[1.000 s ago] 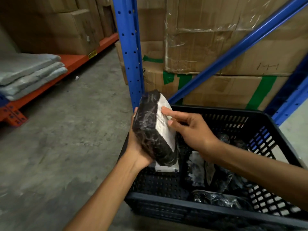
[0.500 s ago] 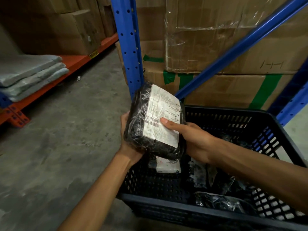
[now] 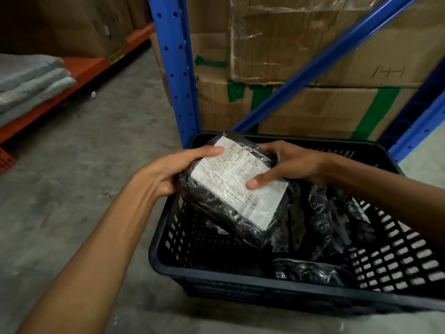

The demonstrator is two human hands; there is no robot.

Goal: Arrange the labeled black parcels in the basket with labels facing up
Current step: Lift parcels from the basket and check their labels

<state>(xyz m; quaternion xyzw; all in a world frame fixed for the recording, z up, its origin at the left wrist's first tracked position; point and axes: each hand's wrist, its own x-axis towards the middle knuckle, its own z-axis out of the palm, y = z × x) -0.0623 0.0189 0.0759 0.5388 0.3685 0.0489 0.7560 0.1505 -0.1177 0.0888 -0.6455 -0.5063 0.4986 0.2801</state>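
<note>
Fingers of both hands clasp one black parcel (image 3: 231, 196) – the left hand (image 3: 168, 172) at its left edge, the right hand (image 3: 289, 165) with its thumb on the white label (image 3: 238, 179), which faces up. It hangs over the basket (image 3: 216, 273) – other parcels (image 3: 310, 271), perhaps label-down, lie inside.

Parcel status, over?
Left hand and right hand both grip parcel. Label up, over basket. Loose black parcels below.
</note>
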